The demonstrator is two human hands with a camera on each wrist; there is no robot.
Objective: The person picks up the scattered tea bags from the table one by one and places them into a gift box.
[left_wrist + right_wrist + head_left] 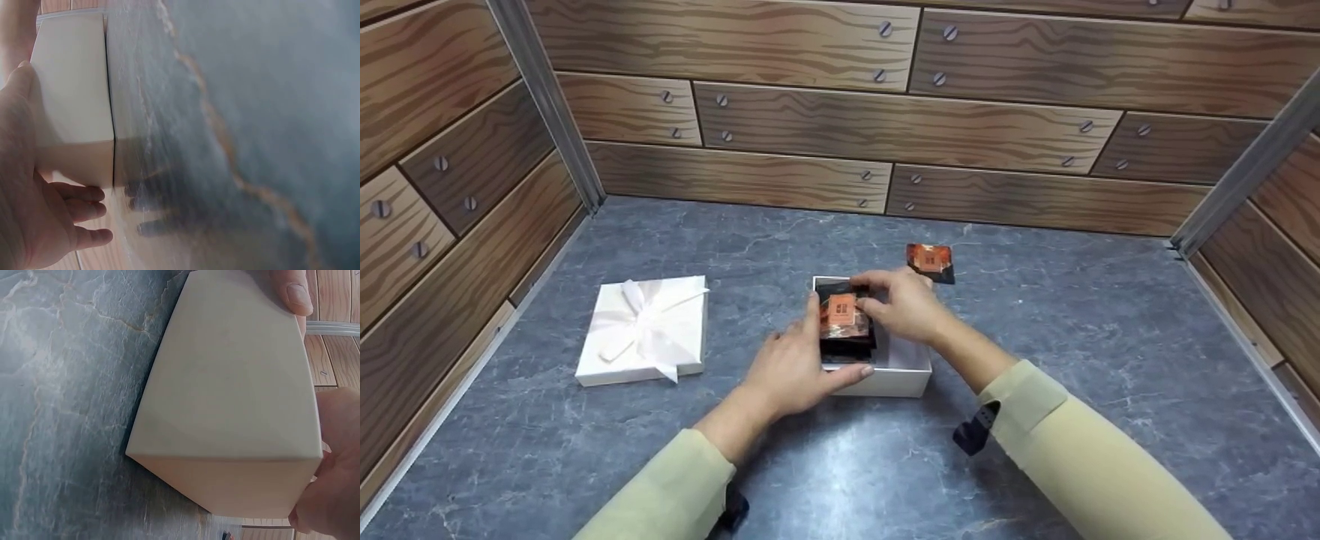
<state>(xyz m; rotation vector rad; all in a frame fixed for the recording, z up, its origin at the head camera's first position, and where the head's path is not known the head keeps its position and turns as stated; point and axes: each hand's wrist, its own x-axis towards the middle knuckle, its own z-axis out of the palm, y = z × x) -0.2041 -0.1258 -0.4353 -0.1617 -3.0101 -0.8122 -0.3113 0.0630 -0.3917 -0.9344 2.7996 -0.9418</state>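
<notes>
A white box [901,382] without its lid stands mid-table, with dark and orange sachets [844,326] stacked in its left part. My left hand [791,367] holds the box by its front left corner, thumb along the front rim and fingers against the left side. The box's front face [73,79] fills much of the left wrist view. Over the box, my right hand [911,304] pinches the top sachet at its right edge; its other fingers are partly hidden. From the right wrist, the box [225,377] hides the sachets, and my right hand [332,467] shows behind its rim.
A white lid [645,330] with a ribbon bow lies on the left of the table. One more orange and black sachet [931,261] lies behind the box to the right. Wood-patterned walls [795,120] enclose the grey marbled table [1072,315] at the back and both sides.
</notes>
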